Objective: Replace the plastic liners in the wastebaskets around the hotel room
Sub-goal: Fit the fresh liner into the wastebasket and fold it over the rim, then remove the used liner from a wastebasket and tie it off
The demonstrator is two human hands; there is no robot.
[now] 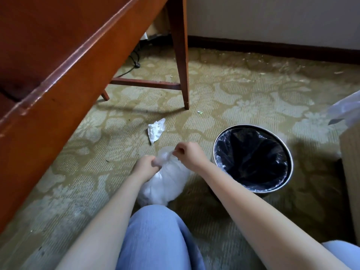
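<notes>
The bag [165,184], clear and stuffed with white waste, sits on the carpet [243,90] near the middle, just beyond the person's knee [155,236] in light blue trousers.

At the left a red-brown tabletop [58,55] slants across the view, its legs standing on the carpet further back. A dark cable [134,61] lies under it by the far wall. A crumpled white tissue [155,129] lies on the carpet beyond the bag, apart from it.

The left grip [146,164] is curled tight round the bag's gathered neck. Just right of it, the right grip [188,152] pinches the twisted top end of the plastic between thumb and fingers, so the neck is stretched between the two.

Right of the bag and close beside the right forearm stands the bin [253,126], round, with a metal rim and a dark inside. A clear liner [251,158] lies inside it, its edge crumpled just below the rim rather than folded over it.

At the far right edge stands a brown box [350,152], cut off by the frame, with loose clear plastic [346,108] above it. Small scraps dot the carpet along the far wall.
</notes>
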